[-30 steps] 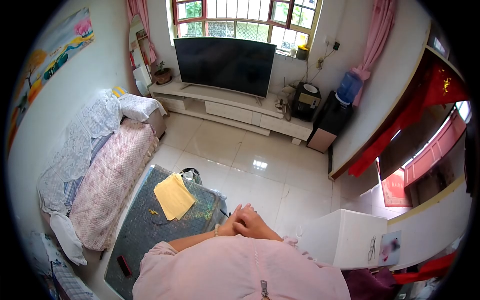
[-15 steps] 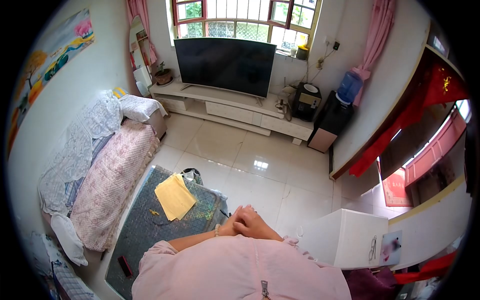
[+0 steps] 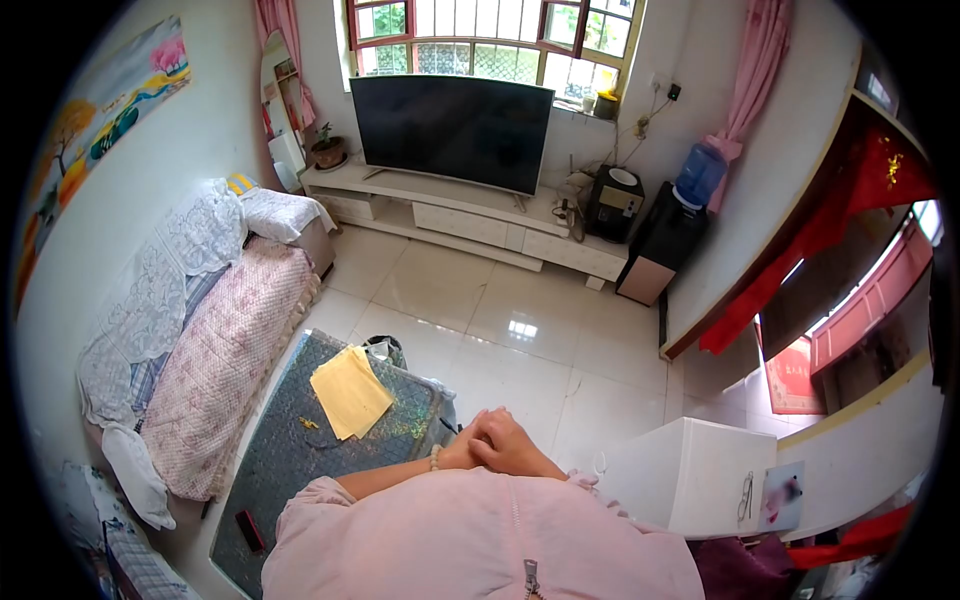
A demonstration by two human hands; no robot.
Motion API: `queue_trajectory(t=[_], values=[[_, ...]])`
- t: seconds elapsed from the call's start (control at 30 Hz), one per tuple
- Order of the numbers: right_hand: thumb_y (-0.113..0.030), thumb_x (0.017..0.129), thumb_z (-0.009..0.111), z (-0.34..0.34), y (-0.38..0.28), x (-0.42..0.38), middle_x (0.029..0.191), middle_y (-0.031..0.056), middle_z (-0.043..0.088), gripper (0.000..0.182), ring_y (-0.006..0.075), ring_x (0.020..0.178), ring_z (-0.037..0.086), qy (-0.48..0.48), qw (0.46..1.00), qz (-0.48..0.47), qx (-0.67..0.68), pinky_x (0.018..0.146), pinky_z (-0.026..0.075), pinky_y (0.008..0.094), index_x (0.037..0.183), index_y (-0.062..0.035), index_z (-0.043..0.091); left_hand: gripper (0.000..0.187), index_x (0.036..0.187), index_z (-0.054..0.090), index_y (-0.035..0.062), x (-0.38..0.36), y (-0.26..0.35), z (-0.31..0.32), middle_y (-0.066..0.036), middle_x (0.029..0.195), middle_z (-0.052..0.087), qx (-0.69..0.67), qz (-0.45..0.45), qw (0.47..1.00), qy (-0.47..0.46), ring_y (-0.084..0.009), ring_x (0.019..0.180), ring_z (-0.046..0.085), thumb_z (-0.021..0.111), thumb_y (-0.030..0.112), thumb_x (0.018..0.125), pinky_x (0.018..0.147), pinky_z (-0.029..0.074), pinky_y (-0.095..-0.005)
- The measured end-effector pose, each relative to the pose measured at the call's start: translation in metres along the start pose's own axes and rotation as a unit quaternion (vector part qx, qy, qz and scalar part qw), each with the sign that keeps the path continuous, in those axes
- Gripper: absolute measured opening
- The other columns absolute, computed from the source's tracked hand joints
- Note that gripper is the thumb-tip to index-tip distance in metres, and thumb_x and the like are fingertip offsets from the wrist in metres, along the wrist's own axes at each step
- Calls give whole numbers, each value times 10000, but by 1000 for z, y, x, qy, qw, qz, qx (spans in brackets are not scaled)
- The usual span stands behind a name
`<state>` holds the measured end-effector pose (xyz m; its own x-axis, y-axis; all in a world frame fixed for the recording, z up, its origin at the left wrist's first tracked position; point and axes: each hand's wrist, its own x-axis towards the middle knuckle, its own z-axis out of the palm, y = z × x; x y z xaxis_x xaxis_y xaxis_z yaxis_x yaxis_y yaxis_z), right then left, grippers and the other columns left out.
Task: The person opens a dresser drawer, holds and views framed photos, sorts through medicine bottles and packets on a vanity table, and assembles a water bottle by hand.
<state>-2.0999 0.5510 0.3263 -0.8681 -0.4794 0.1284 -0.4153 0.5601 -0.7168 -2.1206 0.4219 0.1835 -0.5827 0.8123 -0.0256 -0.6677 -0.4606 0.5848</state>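
Note:
My left hand (image 3: 461, 447), with a beaded bracelet at the wrist, meets my right hand (image 3: 508, 446) in front of my body. The two are clasped together, my right hand lapping over the left, whose fingers are partly hidden. Both look closed, and no object shows in them. Just left of them is the edge of a glass-topped table (image 3: 275, 455). On it lie yellow paper sheets (image 3: 351, 392), a small gold-coloured item (image 3: 309, 423) and a dark red phone-like object (image 3: 250, 531).
A bin (image 3: 384, 350) stands beyond the table. The sofa (image 3: 225, 370) is on the left, a white cabinet (image 3: 725, 480) with glasses (image 3: 745, 495) on the right. Across the tiled floor are a television (image 3: 450, 130) on a low stand (image 3: 460, 222) and a water dispenser (image 3: 662, 240).
The clasped hands have shifted slightly, and their fingers look drawn in a little more. The table items have not moved.

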Motion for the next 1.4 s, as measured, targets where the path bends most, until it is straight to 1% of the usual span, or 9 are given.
queue_trajectory(t=[0.03,0.07,0.1,0.2,0.27,0.37,0.57,0.67,1.4], values=[[-180,774,565,-1,0,0,855,135,569,182,308,883,494,-40,998,-11,48,770,414,392,807,-4,601,393,1250,422,119,0,-1,-1,-49,1312,394,334,54,938,71,-198,1256,313,365,309,911,1085,160,-388],[-178,774,565,-2,0,1,846,134,569,186,307,880,494,-81,992,-22,96,765,414,390,817,-1,601,428,1271,406,115,-2,11,19,-50,1332,379,731,82,675,65,-210,1271,296,378,317,896,1087,152,-388],[-178,774,565,-2,1,-1,846,134,569,186,307,880,494,-80,992,-22,96,765,414,390,817,-1,601,465,1293,390,110,-5,21,37,-52,1352,365,961,91,258,44,-221,1286,280,391,324,880,1090,145,-389],[-175,773,567,0,5,-5,859,130,565,179,303,868,492,-47,968,26,243,757,414,385,821,-6,603,524,1326,361,129,-5,33,63,-59,1386,332,982,48,180,28,-238,1309,248,417,340,851,1094,122,-416],[-177,775,564,1,9,-5,887,136,562,178,307,870,493,120,992,-17,18,766,415,390,823,-12,608,518,1327,361,139,-2,34,60,-62,1390,329,981,31,193,11,-233,1311,244,415,343,854,1094,113,-432],[-185,772,564,7,9,-6,914,139,559,180,312,882,495,72,996,33,-34,778,416,398,816,-16,608,491,1324,370,168,-4,34,58,-63,1391,328,956,-30,289,-46,-225,1312,240,402,346,868,1092,94,-469],[-184,773,566,3,-7,-4,839,154,564,181,320,851,495,-10,1000,-4,-11,771,410,401,757,-5,591,483,1321,375,145,-7,8,31,-70,1404,309,993,-9,115,36,-253,1336,188,388,342,880,1091,97,-458],[-179,768,572,2,-5,-5,821,159,565,177,321,839,489,-50,996,-11,78,757,405,401,771,-3,588,484,1337,348,144,-7,25,60,-66,1416,287,957,-76,279,38,-263,1348,153,369,327,890,1092,93,-444],[-182,779,576,3,0,-7,843,141,570,167,307,839,517,98,995,-6,-14,749,412,410,823,-21,589,574,1379,273,123,0,34,84,-91,1442,230,978,-183,101,-27,-300,1355,116,347,415,891,1066,76,-543]])
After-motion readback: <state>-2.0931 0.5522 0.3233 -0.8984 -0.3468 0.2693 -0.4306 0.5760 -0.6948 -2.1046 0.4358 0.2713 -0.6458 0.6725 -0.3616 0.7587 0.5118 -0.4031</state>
